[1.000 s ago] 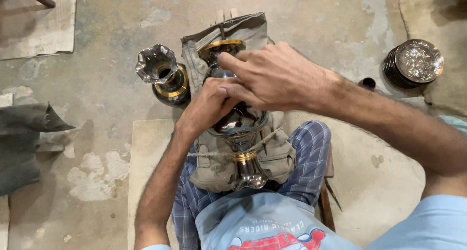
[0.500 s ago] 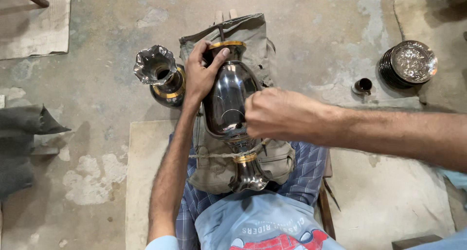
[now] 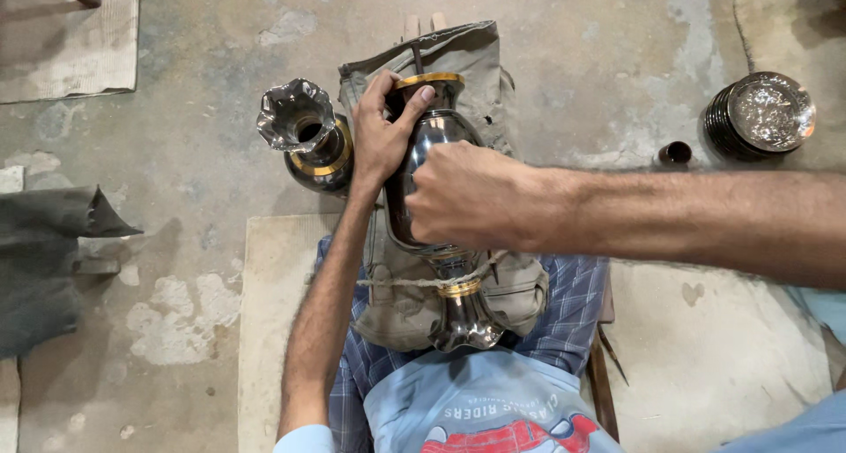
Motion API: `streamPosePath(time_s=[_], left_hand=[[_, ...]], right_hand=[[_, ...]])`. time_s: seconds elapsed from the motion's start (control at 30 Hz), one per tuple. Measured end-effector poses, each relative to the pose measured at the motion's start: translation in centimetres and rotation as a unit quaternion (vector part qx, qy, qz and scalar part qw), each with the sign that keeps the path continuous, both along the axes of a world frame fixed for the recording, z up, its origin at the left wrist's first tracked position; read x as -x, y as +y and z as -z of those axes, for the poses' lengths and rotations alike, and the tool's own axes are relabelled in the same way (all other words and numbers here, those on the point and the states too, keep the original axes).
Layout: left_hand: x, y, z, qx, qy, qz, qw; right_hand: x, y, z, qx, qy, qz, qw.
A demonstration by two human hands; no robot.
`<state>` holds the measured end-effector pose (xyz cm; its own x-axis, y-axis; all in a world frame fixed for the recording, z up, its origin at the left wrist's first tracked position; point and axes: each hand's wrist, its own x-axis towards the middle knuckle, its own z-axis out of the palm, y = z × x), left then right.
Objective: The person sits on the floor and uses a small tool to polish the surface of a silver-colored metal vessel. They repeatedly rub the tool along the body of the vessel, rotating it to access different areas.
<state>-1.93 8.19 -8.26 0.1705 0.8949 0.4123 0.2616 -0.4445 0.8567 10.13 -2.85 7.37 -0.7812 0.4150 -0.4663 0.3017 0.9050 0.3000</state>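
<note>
A seated worker is steadying a dark, mirror-bright metal vase (image 3: pixel 432 175) laid lengthwise on a khaki cloth pad (image 3: pixel 467 61) across the lap, with its gold-banded base pointing away and its flared mouth toward the blue shirt. The left hand (image 3: pixel 381 144) is clasping the far end, its fingers (image 3: pixel 421 98) curled closed over the gold rim. The right hand (image 3: pixel 471 196) is pressing down on the vase's belly in a closed fist; whether it is holding a cloth or tool inside cannot be told from this view. A length of twine (image 3: pixel 414 282) is running across the pad just beside the vase's narrow neck.

Judging by the surface, the body is already showing a high shine, so the work on this piece appears well along, though the part beneath the fist is hidden. A second vase (image 3: pixel 308 136) with a fluted mouth is standing upright on the concrete floor (image 3: pixel 203 83), just beside the left hand. A stack of embossed metal plates (image 3: pixel 762 114) and a small dark cup (image 3: pixel 676 152) are sitting well apart to the right.
</note>
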Motion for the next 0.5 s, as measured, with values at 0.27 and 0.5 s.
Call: streamPosePath(time_s=[0.27, 0.5], left_hand=[[0.2, 0.3, 0.7, 0.001, -0.018, 0.025, 1.000], [0.2, 0.4, 1.1, 0.004, -0.013, 0.018, 1.000]], right_hand=[[0.7, 4.9, -2.1, 0.057, -0.045, 0.097, 0.993], [-3.2, 6.6, -1.7, 0.129, 0.109, 0.246, 0.954]])
